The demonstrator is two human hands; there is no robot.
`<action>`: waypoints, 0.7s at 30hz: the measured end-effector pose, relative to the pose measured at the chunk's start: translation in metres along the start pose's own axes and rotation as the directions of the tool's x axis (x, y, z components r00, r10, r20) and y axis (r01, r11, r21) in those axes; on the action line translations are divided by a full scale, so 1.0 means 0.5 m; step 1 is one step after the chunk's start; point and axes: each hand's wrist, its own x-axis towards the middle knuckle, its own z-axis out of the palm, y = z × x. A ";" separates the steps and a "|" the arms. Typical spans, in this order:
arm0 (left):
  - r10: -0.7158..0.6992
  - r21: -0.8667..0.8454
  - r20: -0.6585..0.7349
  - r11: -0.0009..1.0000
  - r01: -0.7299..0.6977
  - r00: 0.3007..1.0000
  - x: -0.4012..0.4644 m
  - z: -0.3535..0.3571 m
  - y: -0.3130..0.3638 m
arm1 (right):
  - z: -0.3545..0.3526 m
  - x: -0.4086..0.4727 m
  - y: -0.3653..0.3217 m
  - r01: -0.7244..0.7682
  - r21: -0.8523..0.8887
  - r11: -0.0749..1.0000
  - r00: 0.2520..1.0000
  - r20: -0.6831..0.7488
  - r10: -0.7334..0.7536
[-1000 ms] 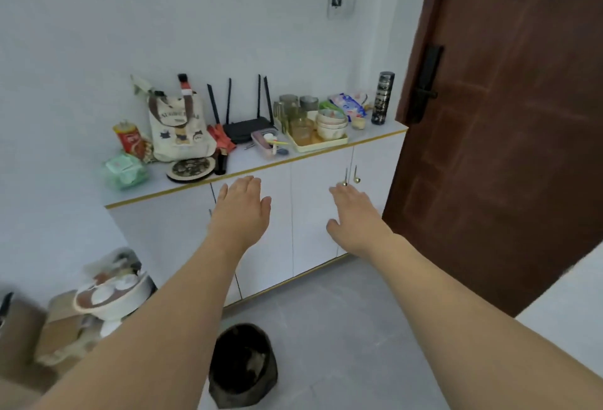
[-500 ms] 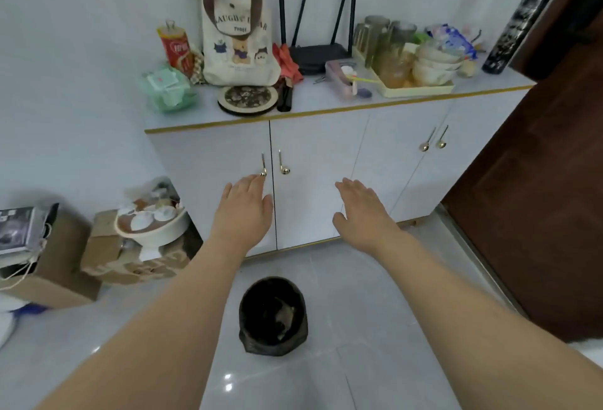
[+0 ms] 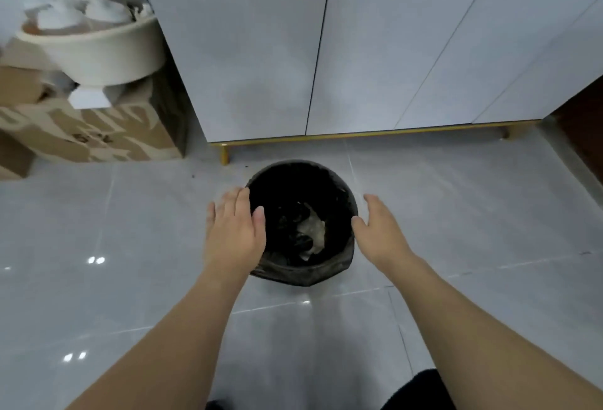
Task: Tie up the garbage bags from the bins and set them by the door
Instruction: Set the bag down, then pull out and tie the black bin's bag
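We see the round bin (image 3: 301,223), lined with a black garbage bag (image 3: 313,274), standing on the grey tiled floor (image 3: 130,279) just before the white cabinet (image 3: 261,50). Our left hand (image 3: 233,233) and right hand (image 3: 380,233) flank its rim with fingers straight and relaxed, gripping nothing; whether they touch the bag we cannot tell

Glossy grey floor tiles (image 3: 130,279) are reflecting light spots; thin black plastic garbage bag (image 3: 303,274) is looking crinkled; cabinet doors (image 3: 261,50) are showing smooth matt white; printed cardboard box (image 3: 107,135) is looking dull
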 end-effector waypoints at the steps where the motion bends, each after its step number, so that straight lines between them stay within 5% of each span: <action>1: 0.012 -0.002 -0.047 1.000 -0.012 0.999 -0.002 0.039 -0.024 | 0.037 0.014 0.029 -0.033 0.046 0.998 0.999 -0.024 0.034; 5: -0.002 -0.065 -0.237 0.998 -0.013 0.972 -0.004 0.111 -0.084 | 0.107 0.039 0.110 -0.133 0.160 0.978 0.985 -0.087 0.148; 8: -0.320 -0.436 -0.237 0.879 0.194 0.917 -0.013 0.128 -0.092 | 0.123 0.022 0.135 -0.299 0.434 0.850 0.927 -0.078 0.366; 9: -0.500 -0.596 -0.146 0.733 0.328 0.854 -0.016 0.140 -0.090 | 0.135 0.018 0.141 -0.370 0.547 0.751 0.889 -0.027 0.458; 11: -0.773 -0.783 0.171 0.270 0.561 0.611 -0.018 0.171 -0.090 | 0.165 0.013 0.159 -0.507 0.690 0.516 0.789 0.131 0.600; 13: -0.771 -0.760 0.504 -0.182 0.624 0.389 -0.026 0.212 -0.097 | 0.200 0.014 0.180 -0.595 0.728 0.341 0.706 0.271 0.654; 14: -0.705 -0.717 0.618 -0.323 0.617 0.349 -0.036 0.236 -0.102 | 0.218 0.014 0.191 -0.614 0.737 0.284 0.688 0.324 0.649; 17: -0.510 -0.615 0.779 -0.507 0.604 0.365 -0.078 0.293 -0.110 | 0.261 0.020 0.215 -0.630 0.760 0.157 0.672 0.433 0.602; 21: -0.374 -0.552 0.834 -0.584 0.596 0.405 -0.105 0.327 -0.105 | 0.288 0.025 0.235 -0.615 0.788 0.030 0.684 0.514 0.517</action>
